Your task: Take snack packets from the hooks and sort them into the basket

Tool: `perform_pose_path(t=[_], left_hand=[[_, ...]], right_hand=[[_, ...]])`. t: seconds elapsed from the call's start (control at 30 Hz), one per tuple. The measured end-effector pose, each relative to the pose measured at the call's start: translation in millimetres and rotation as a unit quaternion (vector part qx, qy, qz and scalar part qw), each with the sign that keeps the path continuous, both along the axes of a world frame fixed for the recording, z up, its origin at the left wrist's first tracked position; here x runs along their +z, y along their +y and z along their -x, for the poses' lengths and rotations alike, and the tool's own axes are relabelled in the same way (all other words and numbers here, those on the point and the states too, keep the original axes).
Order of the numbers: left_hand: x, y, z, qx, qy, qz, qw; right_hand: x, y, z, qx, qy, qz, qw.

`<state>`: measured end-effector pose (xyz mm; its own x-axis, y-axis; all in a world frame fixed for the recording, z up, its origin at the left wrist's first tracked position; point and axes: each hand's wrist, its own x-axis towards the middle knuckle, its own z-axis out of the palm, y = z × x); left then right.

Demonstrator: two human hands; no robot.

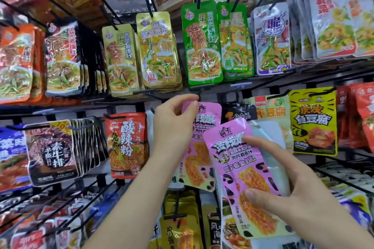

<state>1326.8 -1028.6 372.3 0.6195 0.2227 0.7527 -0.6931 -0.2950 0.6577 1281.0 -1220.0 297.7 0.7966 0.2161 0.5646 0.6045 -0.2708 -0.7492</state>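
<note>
A pink snack packet (204, 127) hangs at the middle of the rack, under a black hook (199, 97). My left hand (174, 125) pinches its top edge, thumb and fingers curled round the upper left corner. A second pink packet (242, 172) of the same kind is off the hooks and tilted in front of the first. My right hand (291, 176) grips it, thumb on its front and fingers behind. A pale packet back (269, 133) shows behind it. No basket is in view.
Rows of black hooks carry many snack packets: red noodle packets (128, 143) to the left, yellow tofu packets (313, 123) to the right, green packets (202, 44) and gold ones (157, 50) above. More packets hang below. The hook tips point toward me.
</note>
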Motion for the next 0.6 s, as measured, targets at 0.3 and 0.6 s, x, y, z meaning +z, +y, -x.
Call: perform_pose_path(t=[0.3,0.6], left_hand=[[-7.8,15.1,-10.3,0.173,-0.251,-0.236,0.923],[-15.6,9.8,-36.9,0.207,-0.119,-0.324,0.916]], right_hand=[[-7.4,0.4,7.0,-0.013,-0.066,-0.020,0.998],[-11.0,-0.8,4.5,0.005,-0.066,-0.076,0.995]])
